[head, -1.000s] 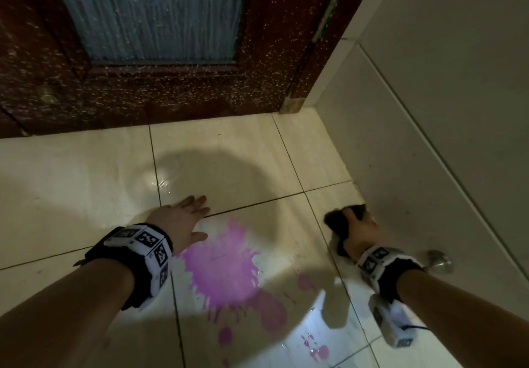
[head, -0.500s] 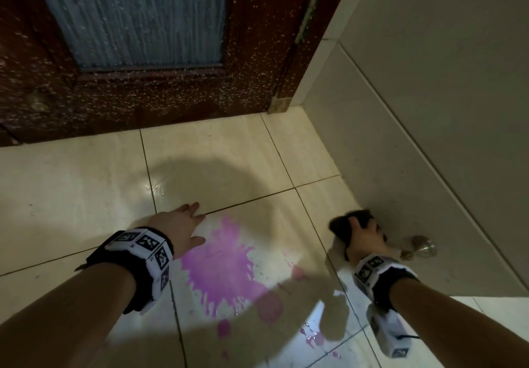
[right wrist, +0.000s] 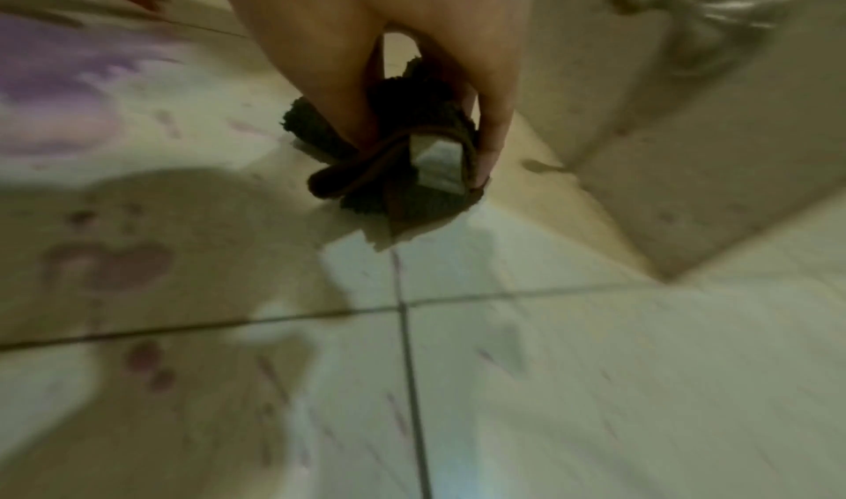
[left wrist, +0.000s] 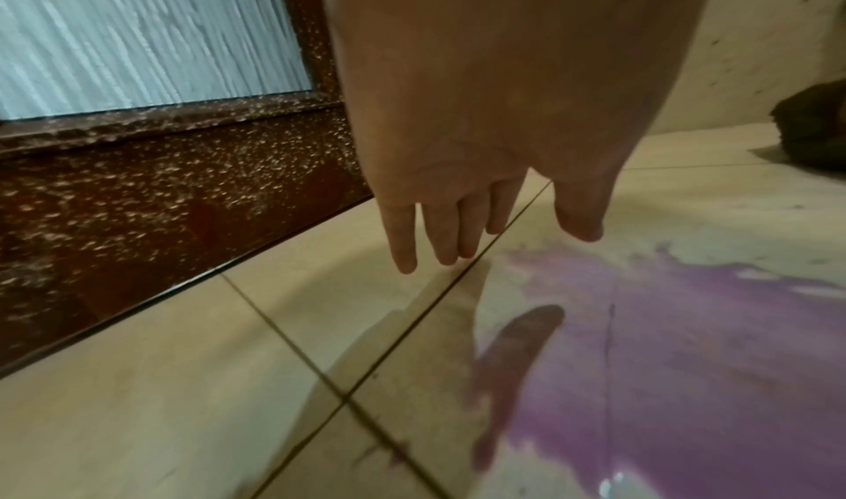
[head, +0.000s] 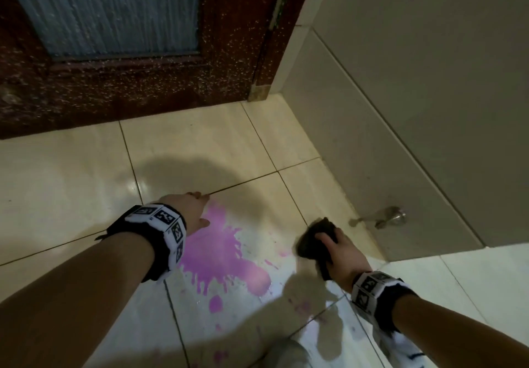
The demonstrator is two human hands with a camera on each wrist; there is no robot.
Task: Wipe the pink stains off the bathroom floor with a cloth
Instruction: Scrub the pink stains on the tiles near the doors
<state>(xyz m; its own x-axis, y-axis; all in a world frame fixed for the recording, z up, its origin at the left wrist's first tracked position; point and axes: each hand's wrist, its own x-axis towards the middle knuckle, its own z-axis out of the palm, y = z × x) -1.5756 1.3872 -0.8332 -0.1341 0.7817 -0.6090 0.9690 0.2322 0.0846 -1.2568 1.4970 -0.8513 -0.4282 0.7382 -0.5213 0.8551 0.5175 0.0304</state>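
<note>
A large pink stain [head: 217, 253] [left wrist: 686, 362] [right wrist: 46, 83] spreads over the cream floor tiles, with smaller pink spots [head: 216, 303] [right wrist: 110, 264] nearer me. My left hand [head: 189, 210] [left wrist: 496, 213] is at the stain's far-left edge, fingers straight and holding nothing, low over the floor. To the right of the stain, near the wall, my right hand [head: 343, 256] grips a bunched dark brown cloth [head: 315, 236] [right wrist: 402, 181]. Its fingers [right wrist: 492, 123] curl over the cloth, which is at or just above the floor.
A dark brown door [head: 143, 95] with a frosted glass panel [head: 114, 9] closes off the far side. A tiled wall [head: 400, 110] runs along the right. A metal door stopper [head: 392, 217] [right wrist: 714, 7] sticks out low on it, just beyond the cloth.
My right hand has drawn the cloth back toward me from beside the door stopper. The left hand stays at the stain's edge. The head view has shifted.
</note>
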